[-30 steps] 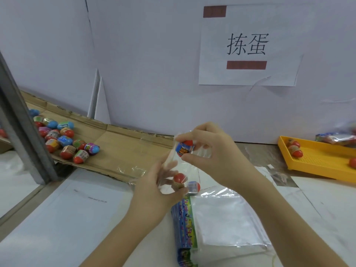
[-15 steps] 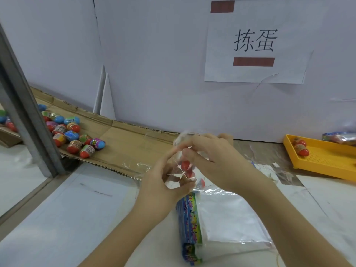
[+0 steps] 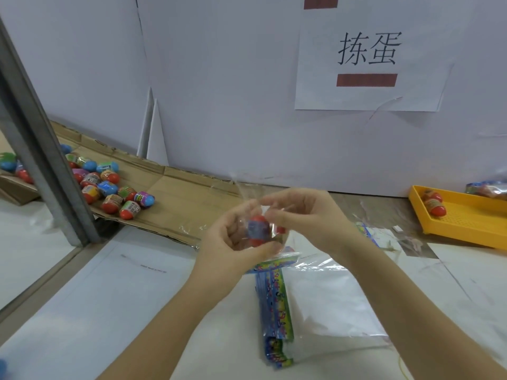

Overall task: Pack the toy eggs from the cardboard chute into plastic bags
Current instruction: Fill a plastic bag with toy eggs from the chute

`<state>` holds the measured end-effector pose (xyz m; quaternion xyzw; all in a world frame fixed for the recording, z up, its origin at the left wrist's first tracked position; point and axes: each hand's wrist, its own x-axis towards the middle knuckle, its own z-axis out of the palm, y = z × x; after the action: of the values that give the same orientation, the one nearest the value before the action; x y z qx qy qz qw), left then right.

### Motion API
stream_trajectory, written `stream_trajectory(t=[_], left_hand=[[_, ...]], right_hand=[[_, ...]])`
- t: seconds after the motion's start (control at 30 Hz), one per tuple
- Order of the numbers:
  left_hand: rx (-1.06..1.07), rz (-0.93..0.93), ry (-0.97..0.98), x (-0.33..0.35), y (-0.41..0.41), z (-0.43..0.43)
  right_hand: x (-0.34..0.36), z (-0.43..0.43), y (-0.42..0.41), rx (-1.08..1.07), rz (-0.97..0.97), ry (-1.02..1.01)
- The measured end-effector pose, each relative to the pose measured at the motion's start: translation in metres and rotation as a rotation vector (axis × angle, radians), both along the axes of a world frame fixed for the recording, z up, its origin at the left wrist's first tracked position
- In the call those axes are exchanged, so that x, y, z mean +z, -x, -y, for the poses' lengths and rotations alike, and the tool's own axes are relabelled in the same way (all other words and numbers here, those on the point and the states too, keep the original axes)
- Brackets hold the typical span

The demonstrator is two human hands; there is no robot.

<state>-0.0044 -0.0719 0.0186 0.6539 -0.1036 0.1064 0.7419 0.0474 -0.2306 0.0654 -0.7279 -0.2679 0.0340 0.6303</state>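
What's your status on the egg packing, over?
Left hand and right hand grip clear bag, toy egg inside. More eggs on cardboard chute. Nothing blocking.

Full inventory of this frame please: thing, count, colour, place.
cardboard chute: 1, brown, along wall
toy eggs: a dozen-odd, red/blue/green, left on chute
held bag: 1, clear, eggs inside, held up, centre
bag stack: 1, clear, colourful header, on table
tray: 1, yellow, right
tray eggs: 2, red, in tray
sign: 1, white, wall
post: 1, grey, left
left grip: bare hand, cradles held bag
right grip: bare hand, pinches bag top
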Motion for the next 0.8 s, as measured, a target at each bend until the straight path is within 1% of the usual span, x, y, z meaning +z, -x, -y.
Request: stream_trajectory(t=[0.07, 0.13, 0.17, 0.2, 0.23, 0.27, 0.3, 0.33, 0.37, 0.4, 0.47, 0.57, 0.6, 0.63, 0.7, 0.73, 0.77, 0.8], left_hand=[[0.011, -0.024, -0.010, -0.001, -0.001, 0.002], [0.065, -0.058, 0.042, -0.003, -0.003, 0.002], [0.099, -0.079, 0.084, -0.003, -0.004, 0.000], [0.136, -0.100, 0.125, -0.004, -0.007, -0.002], [0.174, -0.120, 0.164, -0.004, -0.009, -0.005], [0.201, -0.134, 0.201, -0.003, -0.011, -0.008], [0.221, -0.147, 0.231, -0.003, -0.012, -0.010], [0.233, -0.152, 0.245, -0.003, -0.014, -0.012], [0.238, -0.153, 0.245, -0.004, -0.014, -0.014], [0.235, -0.150, 0.236, -0.004, -0.015, -0.014], [0.221, -0.140, 0.219, -0.003, -0.013, -0.012], [0.209, -0.099, 0.205, -0.003, -0.012, -0.011], [0.206, -0.093, 0.188, -0.003, -0.012, -0.011], [0.204, -0.093, 0.170, -0.004, -0.011, -0.011], [0.201, -0.085, 0.119, -0.004, -0.010, -0.010], [0.197, -0.073, 0.085, -0.005, -0.010, -0.009], [0.191, -0.060, 0.048, -0.004, -0.009, -0.008], [0.182, -0.047, 0.011, -0.004, -0.008, -0.006]], right_hand=[[-0.002, -0.001, -0.002, -0.030, -0.004, -0.065], [-0.003, 0.000, -0.006, -0.013, -0.068, -0.093], [-0.004, 0.003, -0.010, -0.045, -0.104, -0.101], [-0.005, 0.008, -0.015, -0.106, -0.115, -0.063], [-0.005, 0.015, -0.020, -0.183, -0.073, 0.062], [-0.007, 0.023, -0.024, -0.228, 0.011, 0.284], [-0.011, 0.030, -0.026, -0.214, 0.092, 0.540], [-0.016, 0.034, -0.027, -0.158, 0.147, 0.755], [-0.022, 0.035, -0.027, -0.104, 0.153, 0.883], [-0.026, 0.033, -0.025, -0.069, 0.128, 0.926], [-0.033, 0.025, -0.024, -0.070, 0.107, 0.885], [-0.034, 0.022, -0.025, -0.167, 0.120, 0.766], [-0.031, 0.022, -0.025, -0.222, 0.112, 0.664], [-0.026, 0.022, -0.023, -0.281, 0.096, 0.505], [-0.011, 0.021, -0.016, -0.382, 0.084, 0.113], [-0.001, 0.021, -0.012, -0.401, 0.117, -0.037], [0.009, 0.021, -0.007, -0.388, 0.181, -0.123], [0.019, 0.021, -0.002, -0.348, 0.275, -0.152]])
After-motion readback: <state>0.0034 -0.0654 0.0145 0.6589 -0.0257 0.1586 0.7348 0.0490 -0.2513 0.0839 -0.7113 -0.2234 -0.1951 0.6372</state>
